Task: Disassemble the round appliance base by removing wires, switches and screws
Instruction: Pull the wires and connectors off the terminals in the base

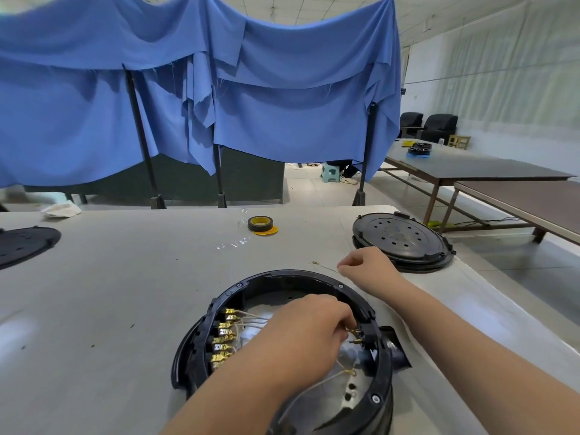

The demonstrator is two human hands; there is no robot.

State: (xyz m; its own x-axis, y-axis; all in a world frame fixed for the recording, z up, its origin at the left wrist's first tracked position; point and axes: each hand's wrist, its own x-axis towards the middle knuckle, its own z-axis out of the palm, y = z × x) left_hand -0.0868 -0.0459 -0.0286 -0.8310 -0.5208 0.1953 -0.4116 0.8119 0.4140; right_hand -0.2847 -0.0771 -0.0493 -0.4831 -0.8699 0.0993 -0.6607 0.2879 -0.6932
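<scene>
Head view: the round black plastic appliance base [282, 350] lies open on the grey table [125, 293]. The left hand [314, 331] pinches a brass wire terminal [353, 331] inside; the right hand [367, 268], grip curled, pinches a thin wire [324, 266] just beyond the rim.

Round black plastic appliance base [282, 346] open on pale grey bench [125, 293]. Left hand [310, 328] inside, fingers [346, 321] pinching brass terminal [353, 331] at right wall. Right hand [367, 266] beyond rim, fingers curled on thin wire [324, 267]. Black perforated round cover [401, 241] and yellow-cored tape roll [260, 223] further back.
</scene>
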